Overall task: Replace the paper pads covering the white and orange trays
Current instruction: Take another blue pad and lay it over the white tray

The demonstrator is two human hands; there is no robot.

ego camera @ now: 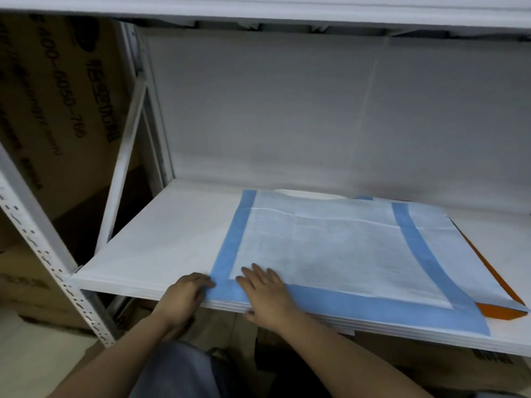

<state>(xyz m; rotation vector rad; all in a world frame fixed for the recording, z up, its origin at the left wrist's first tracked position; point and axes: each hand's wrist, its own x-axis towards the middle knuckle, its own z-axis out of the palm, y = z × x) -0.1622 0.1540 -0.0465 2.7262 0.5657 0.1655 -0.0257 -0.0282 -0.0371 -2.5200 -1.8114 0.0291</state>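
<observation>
Risk 1: the thin white paper pad with a blue border [330,254] skews as it is worked. Only its front-left corner is controlled, both hands sit close together there, and the far right side is free. Any pull or push from that one corner probably rotates the sheet and exposes more tray.

Risk 2: the pad overhangs the front edge of the white-covered metal shelf [172,239]. If the corner is let go mid-adjust, the overhang could droop and drag the sheet forward off the shelf.

Risk 3: creasing. The sheet looks limp and already carries fold lines, so pressing it flat while it is bunched would likely set a wrinkle.

Grip state:
- Left hand [184,294]: fingers curled at the pad's front-left corner, at the shelf's front edge. Looks like it pinches the blue border, though the actual contact is hidden under the fingers.
- Right hand [265,294]: flat, fingers straight, pressing down on the pad just inside that corner. Not gripping.

Pad position: lies along the front edge of the shelf, right of centre, spread almost flat.

The flat orange tray [497,310] shows only as a strip and a corner poking out at the pad's right side, near the shelf's front-right. A sliver of white rim [290,192] peeks out at the pad's rear edge, possibly the white tray, but I cannot tell.
</observation>
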